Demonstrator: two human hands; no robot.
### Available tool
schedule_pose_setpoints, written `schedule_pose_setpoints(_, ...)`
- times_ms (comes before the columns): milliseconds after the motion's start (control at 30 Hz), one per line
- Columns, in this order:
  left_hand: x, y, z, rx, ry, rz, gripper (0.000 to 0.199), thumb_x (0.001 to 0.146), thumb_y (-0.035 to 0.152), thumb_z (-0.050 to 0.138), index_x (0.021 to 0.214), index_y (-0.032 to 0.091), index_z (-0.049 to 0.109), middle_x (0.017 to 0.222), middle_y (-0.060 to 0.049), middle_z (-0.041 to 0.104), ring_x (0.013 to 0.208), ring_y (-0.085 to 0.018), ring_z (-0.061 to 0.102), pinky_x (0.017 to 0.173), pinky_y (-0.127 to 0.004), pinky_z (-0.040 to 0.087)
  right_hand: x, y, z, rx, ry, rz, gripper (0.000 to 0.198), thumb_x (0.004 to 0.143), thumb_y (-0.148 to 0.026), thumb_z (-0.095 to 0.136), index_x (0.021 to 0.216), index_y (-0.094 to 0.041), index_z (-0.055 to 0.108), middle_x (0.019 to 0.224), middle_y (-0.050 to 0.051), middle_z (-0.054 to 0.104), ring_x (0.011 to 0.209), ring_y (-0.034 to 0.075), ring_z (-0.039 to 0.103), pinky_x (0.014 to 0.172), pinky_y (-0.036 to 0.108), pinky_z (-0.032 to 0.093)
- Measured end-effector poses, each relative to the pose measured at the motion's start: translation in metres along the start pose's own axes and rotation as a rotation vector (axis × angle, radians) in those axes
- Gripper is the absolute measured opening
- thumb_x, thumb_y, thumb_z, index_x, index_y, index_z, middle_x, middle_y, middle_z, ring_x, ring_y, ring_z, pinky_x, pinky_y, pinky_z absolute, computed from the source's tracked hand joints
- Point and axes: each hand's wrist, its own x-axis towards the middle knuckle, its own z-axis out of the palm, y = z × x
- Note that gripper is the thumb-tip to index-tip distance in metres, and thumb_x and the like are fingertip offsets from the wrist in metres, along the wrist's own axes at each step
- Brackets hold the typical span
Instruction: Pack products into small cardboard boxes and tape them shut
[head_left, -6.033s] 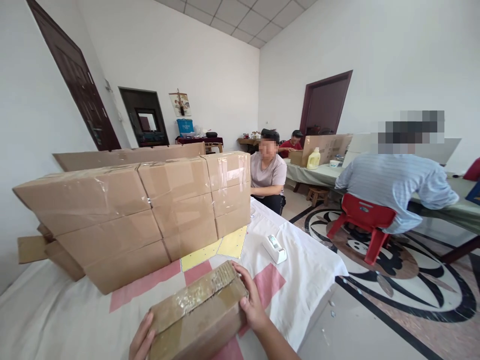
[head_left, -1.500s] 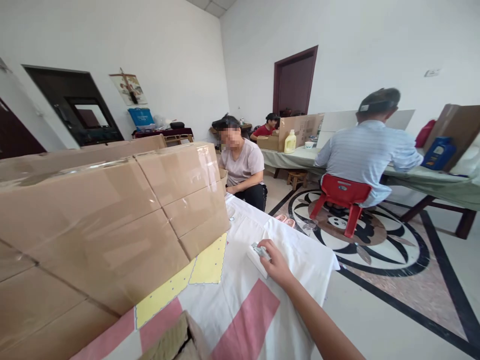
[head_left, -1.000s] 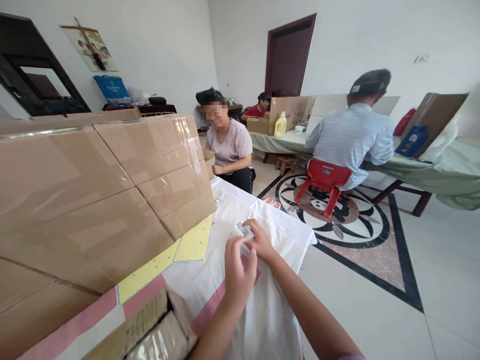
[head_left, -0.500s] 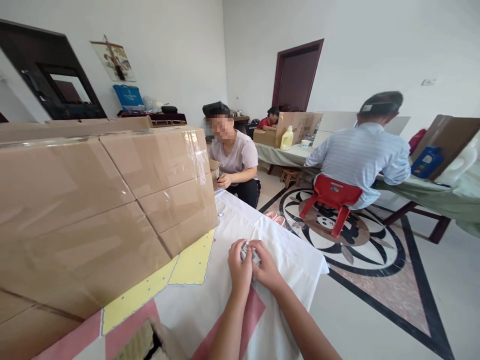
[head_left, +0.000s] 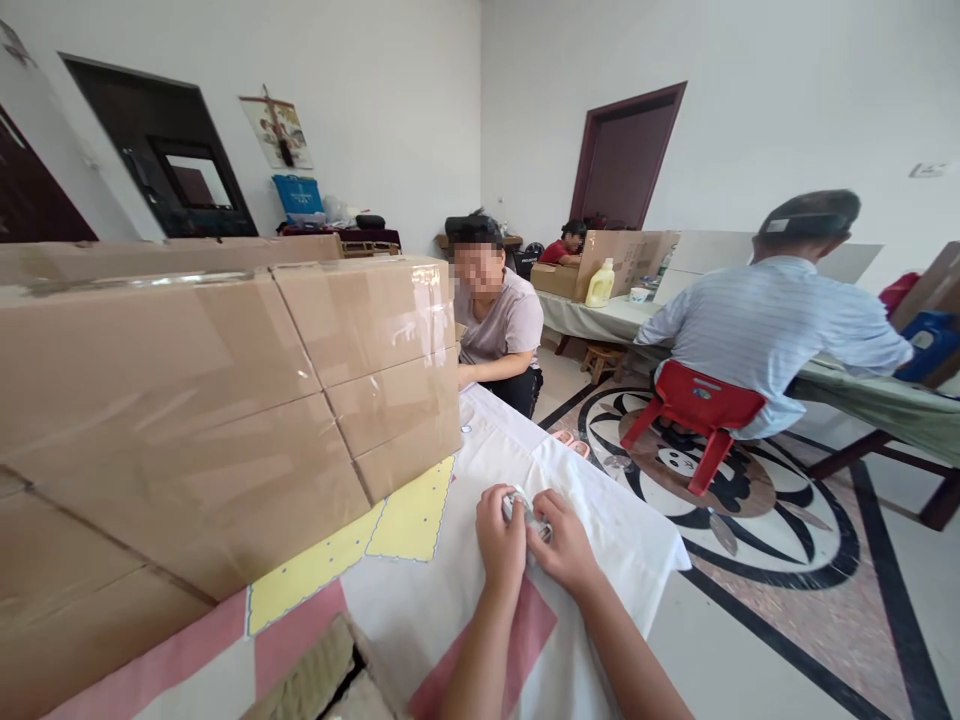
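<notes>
My left hand (head_left: 500, 535) and my right hand (head_left: 564, 540) hold a small grey-and-white object (head_left: 531, 517) between them, just above the cloth-covered table (head_left: 585, 490). The fingers of my left hand curl round its left side, its thumb lying on top. On the other side, the bent fingers of my right hand grip the object from the right. Its exact kind is hard to make out, since fingers cover much of it. A yellow patterned piece (head_left: 409, 520) of the tablecloth shows to the left of my hands.
Taped cardboard boxes (head_left: 225, 430) form a wall on the left. An opened carton (head_left: 330, 670) is at the bottom edge. Across the table sits a person (head_left: 506, 320). Another person (head_left: 780, 300) sits on a red chair (head_left: 705, 405) at a long table to the right.
The view has swung slightly left, so everything appears further right. The fingers of my right hand have shifted on the object, leaving more of it showing. The person across has lowered their head.
</notes>
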Motion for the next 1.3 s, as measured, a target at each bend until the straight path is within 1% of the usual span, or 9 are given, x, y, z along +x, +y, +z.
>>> schedule_pose_setpoints(100, -0.001, 0.001, 0.0, 0.022, -0.006, -0.002, 0.016, 0.093, 0.029, 0.051, 0.101, 0.024, 0.064, 0.11, -0.006, 0.066, 0.106, -0.024, 0.061, 0.096, -0.042, 0.049, -0.002, 0.0, -0.001, 0.036, 0.02, 0.038, 0.015, 0.09, -0.031, 0.055, 0.079, -0.022, 0.05, 0.098, 0.008, 0.058, 0.091, 0.024, 0.058, 0.081, 0.037, 0.047)
schedule_pose_setpoints(200, -0.002, 0.003, -0.002, 0.02, -0.014, -0.016, 0.018, 0.095, 0.031, 0.05, 0.104, 0.025, 0.063, 0.113, -0.006, 0.066, 0.107, -0.024, 0.061, 0.096, -0.042, 0.048, -0.002, -0.002, 0.002, 0.019, 0.039, 0.19, 0.021, 0.092, -0.031, 0.051, 0.074, -0.021, 0.055, 0.105, 0.011, 0.058, 0.098, 0.026, 0.06, 0.084, 0.039, 0.049)
schedule_pose_setpoints(400, -0.004, 0.005, -0.004, 0.0, -0.004, 0.007, 0.019, 0.094, 0.033, 0.05, 0.103, 0.023, 0.064, 0.11, -0.007, 0.067, 0.104, -0.026, 0.062, 0.094, -0.044, 0.048, 0.001, 0.002, 0.003, -0.022, 0.057, 0.248, 0.026, 0.09, -0.034, 0.052, 0.068, -0.022, 0.057, 0.097, 0.011, 0.059, 0.097, 0.027, 0.061, 0.091, 0.046, 0.052)
schedule_pose_setpoints(533, -0.003, 0.005, -0.002, -0.007, 0.01, 0.005, 0.019, 0.094, 0.034, 0.049, 0.101, 0.024, 0.064, 0.11, -0.008, 0.067, 0.104, -0.026, 0.062, 0.093, -0.043, 0.049, 0.012, 0.01, 0.001, 0.071, -0.044, 0.31, 0.04, 0.091, -0.047, 0.048, 0.061, -0.022, 0.053, 0.082, 0.008, 0.057, 0.077, 0.022, 0.062, 0.07, 0.037, 0.059)
schedule_pose_setpoints(667, -0.003, 0.007, -0.002, 0.001, 0.02, -0.012, 0.02, 0.094, 0.035, 0.048, 0.098, 0.023, 0.063, 0.107, -0.008, 0.066, 0.103, -0.027, 0.061, 0.093, -0.044, 0.047, 0.024, 0.013, 0.0, 0.063, -0.092, 0.347, 0.047, 0.092, -0.054, 0.045, 0.059, -0.021, 0.053, 0.076, 0.006, 0.056, 0.072, 0.019, 0.061, 0.056, 0.029, 0.056)
schedule_pose_setpoints(833, -0.002, 0.007, -0.002, -0.002, 0.013, -0.028, 0.018, 0.094, 0.034, 0.049, 0.098, 0.023, 0.062, 0.107, -0.007, 0.066, 0.104, -0.025, 0.061, 0.094, -0.042, 0.047, 0.028, 0.013, -0.001, -0.006, -0.138, 0.379, 0.043, 0.091, -0.041, 0.053, 0.053, -0.021, 0.053, 0.065, 0.004, 0.054, 0.063, 0.017, 0.059, 0.057, 0.028, 0.053)
schedule_pose_setpoints(1000, -0.003, 0.008, -0.003, 0.006, 0.013, -0.033, 0.012, 0.091, 0.029, 0.054, 0.098, 0.024, 0.062, 0.108, -0.005, 0.066, 0.104, -0.024, 0.06, 0.095, -0.04, 0.046, 0.022, 0.006, -0.008, -0.043, -0.2, 0.382, 0.041, 0.093, -0.034, 0.046, 0.054, -0.021, 0.053, 0.061, 0.003, 0.055, 0.062, 0.017, 0.061, 0.061, 0.029, 0.052)
schedule_pose_setpoints(1167, -0.004, 0.008, -0.006, 0.014, 0.01, -0.018, 0.011, 0.09, 0.027, 0.057, 0.098, 0.024, 0.063, 0.107, -0.004, 0.066, 0.104, -0.022, 0.06, 0.096, -0.038, 0.046, 0.021, -0.003, -0.019, -0.101, -0.225, 0.338, 0.037, 0.094, -0.032, 0.045, 0.059, -0.022, 0.051, 0.067, 0.004, 0.059, 0.067, 0.019, 0.059, 0.065, 0.03, 0.046)
schedule_pose_setpoints(1300, -0.004, 0.01, -0.008, 0.035, 0.025, 0.006, 0.011, 0.09, 0.027, 0.057, 0.099, 0.024, 0.063, 0.107, -0.005, 0.067, 0.103, -0.023, 0.061, 0.094, -0.039, 0.048, 0.026, -0.007, -0.024, -0.117, -0.253, 0.291, 0.036, 0.094, -0.028, 0.045, 0.059, -0.023, 0.048, 0.062, 0.003, 0.057, 0.062, 0.018, 0.057, 0.06, 0.029, 0.043)
